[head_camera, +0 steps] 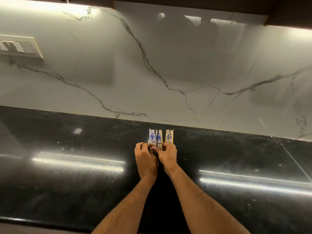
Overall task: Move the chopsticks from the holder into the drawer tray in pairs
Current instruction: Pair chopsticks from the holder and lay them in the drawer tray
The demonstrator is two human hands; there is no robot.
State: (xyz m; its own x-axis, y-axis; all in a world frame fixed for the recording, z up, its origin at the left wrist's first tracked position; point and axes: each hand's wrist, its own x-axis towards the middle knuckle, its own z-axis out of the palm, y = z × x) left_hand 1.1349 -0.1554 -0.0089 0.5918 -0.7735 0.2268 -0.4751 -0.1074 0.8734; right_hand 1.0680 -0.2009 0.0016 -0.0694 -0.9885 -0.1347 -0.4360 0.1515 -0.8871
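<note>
No brand name, label or readable writing shows anywhere in this view from the head camera; the only decoration is a blue floral pattern on the upper ends of the chopsticks.

At far left, a cream switch panel (18, 46) is mounted on a white marble backsplash (168, 65) with grey veins. Below it runs a glossy black countertop (67, 183), which reflects long strips of light from a lamp under the cabinet above.

Near the middle of the counter, close to the backsplash, two bare forearms reach forward and the hands meet side by side, touching. The left hand (145, 157) is curled around a bundle of chopsticks (156, 138), whose patterned ends stand up and fan out above its fingers. Just right of it, the right hand (167, 157) is also curled, gripping the bundle and a smaller group of two or three sticks set slightly apart at the right. The lower parts of the sticks are hidden behind both hands, so whether they stand in a holder cannot be told.

To the right, the counter carries another bright reflected streak, and a dark cabinet edge sits above the backsplash.
</note>
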